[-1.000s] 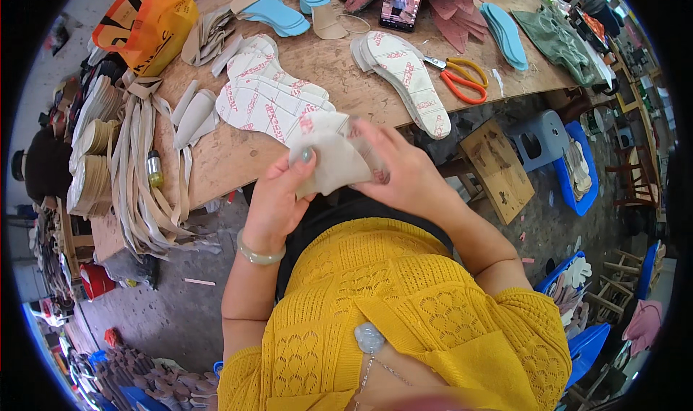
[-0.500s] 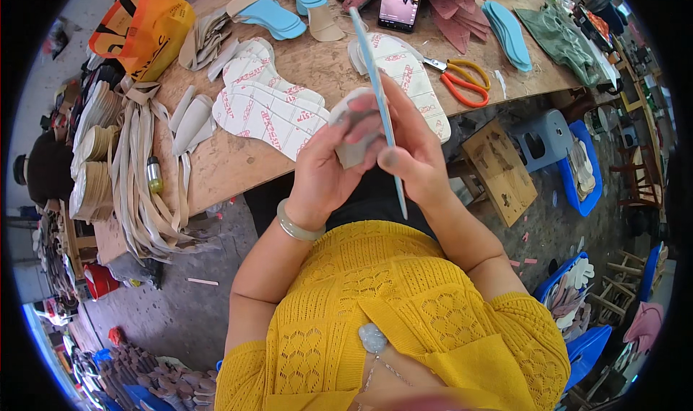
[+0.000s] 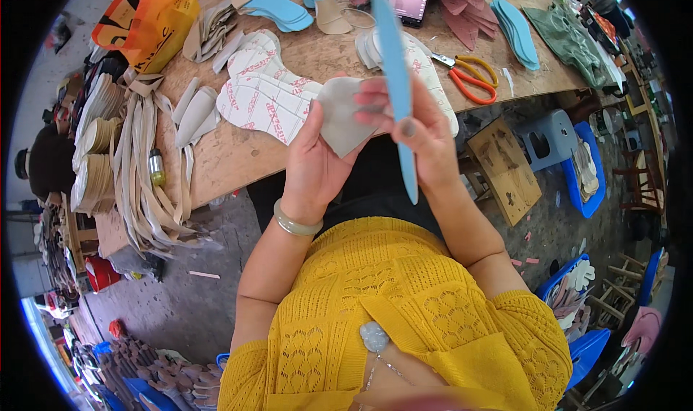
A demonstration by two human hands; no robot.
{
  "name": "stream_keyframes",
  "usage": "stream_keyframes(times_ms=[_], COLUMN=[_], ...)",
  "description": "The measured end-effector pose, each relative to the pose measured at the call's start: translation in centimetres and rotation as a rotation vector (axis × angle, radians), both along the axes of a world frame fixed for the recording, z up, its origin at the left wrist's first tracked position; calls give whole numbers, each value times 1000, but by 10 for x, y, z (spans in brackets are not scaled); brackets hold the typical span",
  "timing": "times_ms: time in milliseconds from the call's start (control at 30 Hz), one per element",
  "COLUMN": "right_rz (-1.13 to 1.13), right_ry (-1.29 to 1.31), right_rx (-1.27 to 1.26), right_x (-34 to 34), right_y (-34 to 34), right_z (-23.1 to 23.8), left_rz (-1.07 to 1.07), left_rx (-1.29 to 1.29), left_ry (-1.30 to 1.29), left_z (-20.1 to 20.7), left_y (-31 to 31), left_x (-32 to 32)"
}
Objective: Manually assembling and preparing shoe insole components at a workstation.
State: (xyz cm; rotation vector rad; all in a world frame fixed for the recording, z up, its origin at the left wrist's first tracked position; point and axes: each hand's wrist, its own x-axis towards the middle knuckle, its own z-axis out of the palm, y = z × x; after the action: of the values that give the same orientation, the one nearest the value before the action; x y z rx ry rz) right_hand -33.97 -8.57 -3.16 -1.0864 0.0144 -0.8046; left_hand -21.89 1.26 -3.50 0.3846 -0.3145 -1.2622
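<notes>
A light blue insole [image 3: 393, 46], seen nearly edge-on and a little blurred, stands upright in my right hand [image 3: 433, 151], the thumb pressed on its lower part. My left hand [image 3: 309, 173], with a pale bangle at the wrist, holds a smooth grey-beige rounded piece [image 3: 341, 111] that narrows to a point at the palm. Its thumb lies along the piece's left edge; the other fingers are mostly hidden behind. Blurred right fingertips reach toward the piece's right side; whether they touch it I cannot tell. Printed white insole-shaped pieces [image 3: 263, 101] lie fanned on the table beyond.
Orange- and yellow-handled scissors [image 3: 473, 79] lie at the table's right edge. A phone [image 3: 410, 0], blue insoles [image 3: 514, 36], reddish pieces [image 3: 469, 14] and green cloth [image 3: 563, 43] are farther back. An orange bag [image 3: 144, 25] and hanging fabric strips [image 3: 141, 165] are left, a wooden stool [image 3: 505, 169] right.
My hands have drawn apart. The blue insole has moved up and right, showing more of its blue face, and the grey-beige piece in my left hand has come into fuller view.
</notes>
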Motion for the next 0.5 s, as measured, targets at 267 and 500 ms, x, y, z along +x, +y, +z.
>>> stream_keyframes(times_ms=[267, 500], right_rz=[-689, -738], right_ry=[458, 496], right_rx=[-851, -1012], right_x=[-48, -42], right_y=[7, 31], right_z=[3, -15], left_rz=[47, 4], left_rx=[2, -84], left_ry=[-95, -153], left_z=[4, 8], left_y=[-7, -8], left_x=[9, 1])
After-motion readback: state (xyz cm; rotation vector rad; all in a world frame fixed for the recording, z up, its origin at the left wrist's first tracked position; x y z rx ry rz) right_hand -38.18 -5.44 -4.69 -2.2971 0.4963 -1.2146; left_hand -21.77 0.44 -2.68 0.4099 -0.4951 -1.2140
